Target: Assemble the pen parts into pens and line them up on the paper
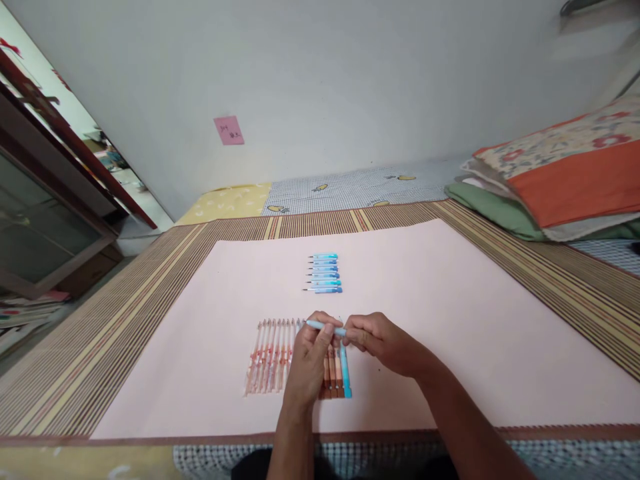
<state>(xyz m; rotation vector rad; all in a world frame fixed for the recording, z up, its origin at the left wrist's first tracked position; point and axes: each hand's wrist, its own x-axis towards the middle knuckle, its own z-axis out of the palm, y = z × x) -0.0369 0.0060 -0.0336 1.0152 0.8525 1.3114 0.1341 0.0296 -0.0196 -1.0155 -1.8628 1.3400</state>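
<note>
A light blue pen (325, 327) lies nearly level between my two hands. My left hand (311, 357) is closed around its barrel, with the thumb on top. At the pen's right end, the fingers of my right hand (373, 338) pinch together. Beneath and beside my left hand runs a row of pens: several clear ones with reddish patterns (267, 360) on the left, brown ones (333, 377) and a bright blue pen (346, 373) on the right. My left hand hides the middle of this row. Farther off, several blue pen pieces (325, 273) with thin dark tips are stacked in a column, pointing left.
A pale pink sheet (425, 280) lies under everything, on a striped mat (165, 293). Folded bedding (565, 180) is piled at the far right. The wall behind carries a pink note (229, 131). A glass-panelled cabinet (40, 220) stands at the left.
</note>
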